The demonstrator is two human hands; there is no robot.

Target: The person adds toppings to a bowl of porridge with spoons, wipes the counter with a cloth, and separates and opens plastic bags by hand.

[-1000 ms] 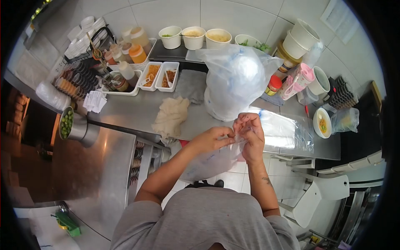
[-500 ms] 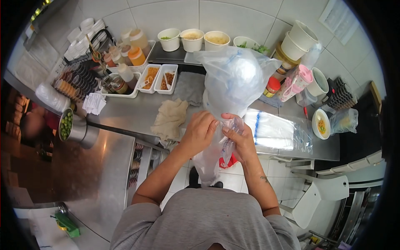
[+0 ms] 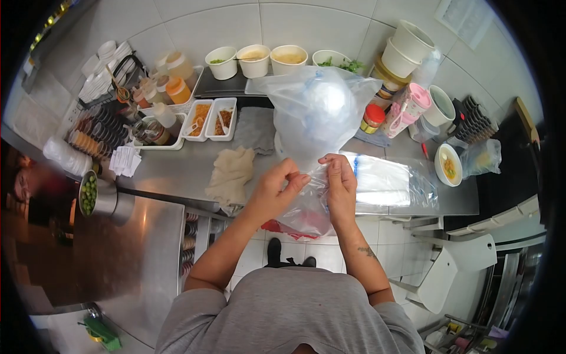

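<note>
A puffed-up clear plastic bag (image 3: 318, 127) rises from the counter in front of me, round at its upper part and gathered narrow at the neck. My left hand (image 3: 277, 187) pinches the film on the left of the neck, with thumb and forefinger close together. On the other side, my right hand (image 3: 341, 189) has its fingers closed on the gathered plastic, thumb upward. Loose film spreads below both hands, with something red (image 3: 292, 230) showing beneath it. What lies inside the bag is blurred by the plastic.
A stack of flat plastic bags (image 3: 380, 180) lies to the right, near a bowl of food (image 3: 449, 165). Left are a beige cloth (image 3: 231, 175), a grey cloth (image 3: 254, 130) and a white tray (image 3: 223, 121). A pot of green fruit (image 3: 97, 194) stands far left; a person is beyond.
The loose film under my hands hung as a long narrow strip and now spreads wider and shorter. My right hand has turned more upright. The whole view has shifted slightly.
</note>
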